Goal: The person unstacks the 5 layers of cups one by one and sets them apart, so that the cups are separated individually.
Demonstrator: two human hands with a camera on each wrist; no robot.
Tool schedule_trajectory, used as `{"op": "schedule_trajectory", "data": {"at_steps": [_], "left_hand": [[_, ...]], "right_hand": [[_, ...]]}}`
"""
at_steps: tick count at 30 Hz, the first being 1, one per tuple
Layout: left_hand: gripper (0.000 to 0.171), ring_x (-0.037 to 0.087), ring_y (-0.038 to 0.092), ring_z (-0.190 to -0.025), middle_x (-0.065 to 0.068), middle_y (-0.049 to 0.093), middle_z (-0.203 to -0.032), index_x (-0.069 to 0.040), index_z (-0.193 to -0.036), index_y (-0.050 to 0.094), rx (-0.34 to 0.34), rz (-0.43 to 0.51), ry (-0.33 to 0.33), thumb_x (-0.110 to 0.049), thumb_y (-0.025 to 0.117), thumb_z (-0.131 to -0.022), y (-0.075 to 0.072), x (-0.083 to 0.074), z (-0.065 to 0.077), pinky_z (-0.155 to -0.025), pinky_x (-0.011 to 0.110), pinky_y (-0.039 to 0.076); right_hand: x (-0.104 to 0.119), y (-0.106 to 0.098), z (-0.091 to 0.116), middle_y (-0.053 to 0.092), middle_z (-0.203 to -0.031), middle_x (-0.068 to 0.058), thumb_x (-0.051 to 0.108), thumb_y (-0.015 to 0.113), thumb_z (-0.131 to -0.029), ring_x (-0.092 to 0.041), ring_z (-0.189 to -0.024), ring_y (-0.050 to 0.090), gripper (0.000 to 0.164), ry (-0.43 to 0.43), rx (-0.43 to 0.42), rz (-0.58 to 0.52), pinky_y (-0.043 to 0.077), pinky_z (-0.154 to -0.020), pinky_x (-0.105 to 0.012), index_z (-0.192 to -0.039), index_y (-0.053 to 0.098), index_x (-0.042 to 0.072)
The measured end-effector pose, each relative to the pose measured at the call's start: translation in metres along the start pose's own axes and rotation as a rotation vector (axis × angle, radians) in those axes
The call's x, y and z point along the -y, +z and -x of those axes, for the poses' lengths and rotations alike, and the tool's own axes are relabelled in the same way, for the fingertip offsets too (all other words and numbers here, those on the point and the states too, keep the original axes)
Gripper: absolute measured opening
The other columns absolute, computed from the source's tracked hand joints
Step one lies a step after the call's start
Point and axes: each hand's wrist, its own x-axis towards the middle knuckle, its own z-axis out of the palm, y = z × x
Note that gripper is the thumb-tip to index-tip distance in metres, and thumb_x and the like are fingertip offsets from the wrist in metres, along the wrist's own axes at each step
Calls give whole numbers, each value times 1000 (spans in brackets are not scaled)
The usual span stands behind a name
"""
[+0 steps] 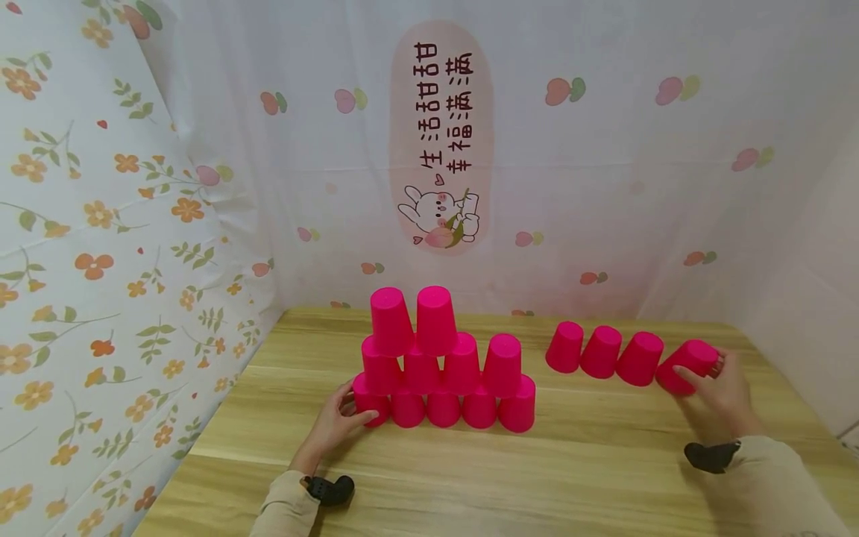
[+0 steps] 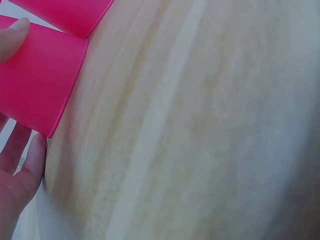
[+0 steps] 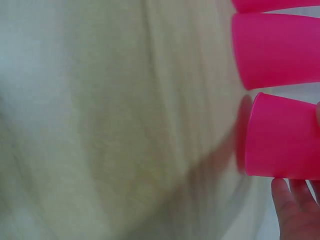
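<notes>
Pink cups stand upside down in a three-tier stack, with two cups (image 1: 436, 321) on the top tier and several in each tier below. My left hand (image 1: 333, 424) holds the leftmost bottom cup (image 1: 370, 406), thumb in front and fingers on its outer side; the left wrist view shows this cup (image 2: 40, 80) with its rim on the table. To the right, my right hand (image 1: 725, 388) grips the end cup (image 1: 687, 365) of a row. In the right wrist view, that cup (image 3: 285, 137) appears slightly off the table, a shadow beside its rim.
Between the stack and my right hand, three more upside-down cups (image 1: 600, 352) stand in a row. The wooden table (image 1: 470, 485) ends at a patterned cloth backdrop (image 1: 564, 186) behind and a flowered cloth (image 1: 101, 313) on the left.
</notes>
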Motion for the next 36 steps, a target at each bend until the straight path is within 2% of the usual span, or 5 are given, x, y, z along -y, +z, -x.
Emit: {"op": "schedule_trajectory", "data": {"at_steps": [5,11,22,31,36], "left_hand": [[61,32,46,-107,16,48,-120,-1,-129,42,-6,-3,-10,-4,70,-74,1,-5,1,-93,41,39],[62,32,45,-108,15,47,-122,-2,-129,43,-22,25,-8,-1,70,-73,1,2,0,-94,45,38],[61,33,47,-108,16,48,-121,-1,-128,43,-21,-3,7,-5,70,-74,1,1,0,-92,42,40],[62,33,46,-109,17,48,-121,-1,-129,42,-14,-3,-15,-5,70,-74,1,0,-1,-93,41,40],[60,34,46,-108,18,48,-120,1,-128,42,-8,21,-15,-1,69,-74,1,-9,2,-93,43,39]], "right_hand": [[-1,5,1,36,-117,-37,26,58,-85,-39,-95,45,71,31,39,5,43,-61,-16,-127,18,-15],[3,7,-4,28,-122,-41,30,55,-86,-54,-108,30,74,54,70,6,33,-84,-62,-128,16,-16],[4,7,-5,29,-122,-41,28,55,-86,-54,-106,34,71,56,78,22,36,-83,-59,-128,18,-16],[-38,0,-37,28,-126,-40,40,57,-84,-54,-107,33,87,-7,109,48,43,-77,-55,-133,8,-13],[-10,-19,-38,16,-131,-41,34,55,-86,-56,-114,23,85,-32,149,20,38,-82,-59,-137,2,-9]]}}
